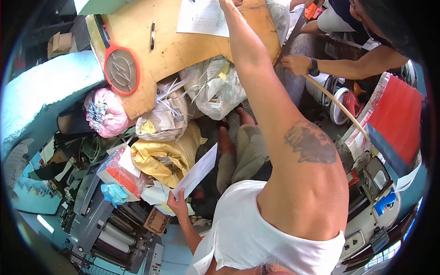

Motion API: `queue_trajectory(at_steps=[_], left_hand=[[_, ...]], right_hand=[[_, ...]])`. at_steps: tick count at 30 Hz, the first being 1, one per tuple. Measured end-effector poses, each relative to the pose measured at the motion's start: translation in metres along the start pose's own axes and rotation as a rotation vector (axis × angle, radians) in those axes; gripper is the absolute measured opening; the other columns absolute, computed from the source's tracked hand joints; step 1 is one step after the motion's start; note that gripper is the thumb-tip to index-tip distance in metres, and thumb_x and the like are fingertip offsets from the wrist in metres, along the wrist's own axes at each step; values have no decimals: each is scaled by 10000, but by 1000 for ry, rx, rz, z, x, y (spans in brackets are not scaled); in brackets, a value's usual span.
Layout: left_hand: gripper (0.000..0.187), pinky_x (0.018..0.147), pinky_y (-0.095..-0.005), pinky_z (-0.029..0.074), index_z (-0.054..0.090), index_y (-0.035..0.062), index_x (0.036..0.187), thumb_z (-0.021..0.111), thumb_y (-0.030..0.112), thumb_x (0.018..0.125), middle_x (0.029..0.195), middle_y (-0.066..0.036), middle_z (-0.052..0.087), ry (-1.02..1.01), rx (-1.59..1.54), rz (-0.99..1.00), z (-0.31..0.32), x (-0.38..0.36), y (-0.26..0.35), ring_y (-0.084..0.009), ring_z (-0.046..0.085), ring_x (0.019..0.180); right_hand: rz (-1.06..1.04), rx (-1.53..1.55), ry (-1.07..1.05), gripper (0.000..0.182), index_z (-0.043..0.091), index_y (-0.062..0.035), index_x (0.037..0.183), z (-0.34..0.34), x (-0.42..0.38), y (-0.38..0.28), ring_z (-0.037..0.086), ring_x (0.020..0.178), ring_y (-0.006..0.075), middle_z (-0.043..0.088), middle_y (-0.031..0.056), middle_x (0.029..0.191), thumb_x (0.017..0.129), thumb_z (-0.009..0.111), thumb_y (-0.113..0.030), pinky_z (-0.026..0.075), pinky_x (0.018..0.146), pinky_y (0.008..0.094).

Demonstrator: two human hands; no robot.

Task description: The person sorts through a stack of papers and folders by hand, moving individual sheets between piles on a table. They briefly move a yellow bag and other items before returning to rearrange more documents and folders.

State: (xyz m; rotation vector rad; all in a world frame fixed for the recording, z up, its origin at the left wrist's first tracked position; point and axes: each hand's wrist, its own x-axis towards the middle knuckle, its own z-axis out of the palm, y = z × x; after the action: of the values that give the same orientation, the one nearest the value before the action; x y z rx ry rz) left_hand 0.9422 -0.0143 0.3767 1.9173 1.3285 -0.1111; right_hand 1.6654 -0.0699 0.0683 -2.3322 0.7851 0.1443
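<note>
1. A plywood table point(183, 52) spans the top of the view.
2. At the upper right, a co-worker's hand point(297, 64), with a dark wristwatch point(314, 67) behind it, is at the upper end of a wooden stick point(337, 101); an orange-handled handsaw point(311, 10) shows just above.
3. A yellow sack point(190, 142) slumps below the table edge.
4. Between sack and table sit a clear plastic bag point(229, 101) of paper scraps and, further left, a pink bag point(117, 121).
5. A red mosquito swatter point(121, 71) lies along the table's left side (lightning bolt on its face).
6. A printed form point(204, 18) lies on the table, near the top edge.
7. A white sheet point(199, 167) slants upward just right of the sack, off the table.
8. The left hand point(178, 202) holds that sheet by its lower end, thumb and fingers closed on it.
9. The right hand point(233, 2) reaches to the form's right side; the frame cuts it off, so I cannot tell how its fingers stand.
10. A pen point(152, 34) lies left of the form.
</note>
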Motion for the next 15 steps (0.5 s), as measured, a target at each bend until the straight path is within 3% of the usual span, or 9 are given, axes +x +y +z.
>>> queue_trajectory(at_steps=[4, 8, 11, 15], left_hand=[[119, 713, -295, 492, 649, -52, 917, 697, 35, 852, 809, -94, 671, 5, 24, 44, -6, 2, 1, -160, 612, 750], [92, 725, -316, 494, 657, -35, 897, 698, 19, 834, 795, -107, 660, -10, 85, 185, -14, 9, 0, -198, 618, 743], [97, 719, -335, 493, 653, -33, 889, 703, 22, 827, 792, -122, 658, -23, 118, 245, -17, 18, 2, -221, 621, 735], [126, 685, -365, 484, 640, -38, 880, 718, 37, 816, 785, -153, 652, -5, 181, 394, -22, 38, 5, -280, 621, 717]], right_hand=[[-285, -249, 112, 230, 705, -126, 994, -32, -14, -29, 674, 870, 299, 684, 119, 924, 902, 522, -230, 534, 685, 441], [-660, -248, 376, 184, 707, -117, 899, -48, -24, -53, 706, 733, 297, 715, 91, 859, 880, 541, -194, 538, 572, 408], [-731, -200, 164, 164, 704, -103, 914, -96, -46, -79, 715, 692, 274, 723, 109, 807, 863, 564, -172, 545, 563, 381], [-872, -36, 186, 150, 717, -96, 861, -122, -80, -90, 713, 673, 255, 713, 135, 765, 837, 575, -137, 550, 585, 378]])
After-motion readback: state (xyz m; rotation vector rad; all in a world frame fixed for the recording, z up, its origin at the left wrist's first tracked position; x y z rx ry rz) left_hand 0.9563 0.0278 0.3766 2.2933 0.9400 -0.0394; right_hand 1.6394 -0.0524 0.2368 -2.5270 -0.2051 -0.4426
